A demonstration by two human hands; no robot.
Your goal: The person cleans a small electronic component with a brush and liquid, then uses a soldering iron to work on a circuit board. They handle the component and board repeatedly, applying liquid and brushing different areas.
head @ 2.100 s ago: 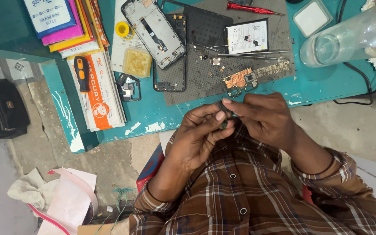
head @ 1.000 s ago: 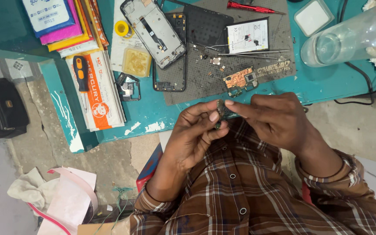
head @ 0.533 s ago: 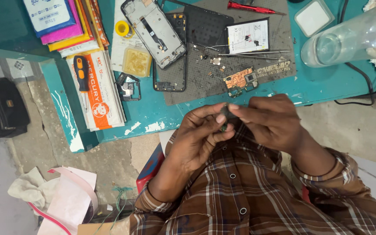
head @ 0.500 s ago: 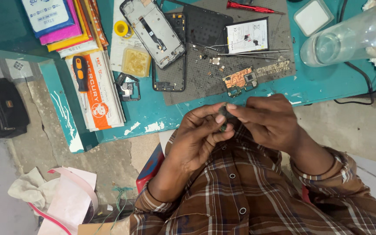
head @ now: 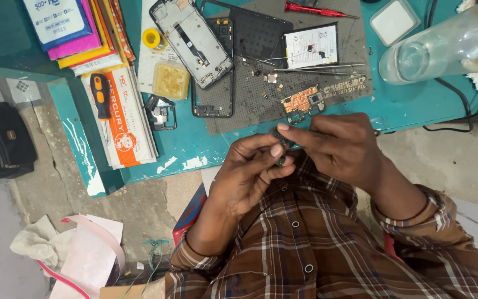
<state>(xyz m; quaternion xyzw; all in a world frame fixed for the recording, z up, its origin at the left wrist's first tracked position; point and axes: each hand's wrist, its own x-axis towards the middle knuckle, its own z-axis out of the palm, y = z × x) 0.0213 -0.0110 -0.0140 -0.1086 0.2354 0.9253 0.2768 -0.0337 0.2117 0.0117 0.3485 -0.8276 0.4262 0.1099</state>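
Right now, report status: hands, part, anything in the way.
Left hand and right hand pinch a small dark part together. Held above the bench edge. Nothing in the way.

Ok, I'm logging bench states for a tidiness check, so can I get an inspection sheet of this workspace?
Surface: teal bench with chipped paint, a grey mat on it.
Job's things: a small dark part pinched between left hand and right hand, held over the bench edge.
Clutter: phone frame, battery, copper-coloured board, red screwdriver, tweezers, yellow tape roll, stacked packets, clear bottle.
Grippers: both hands closed on the part with fingertips.
Cables: black cable by the bottle.
Surroundings: black bag and rags on the floor.
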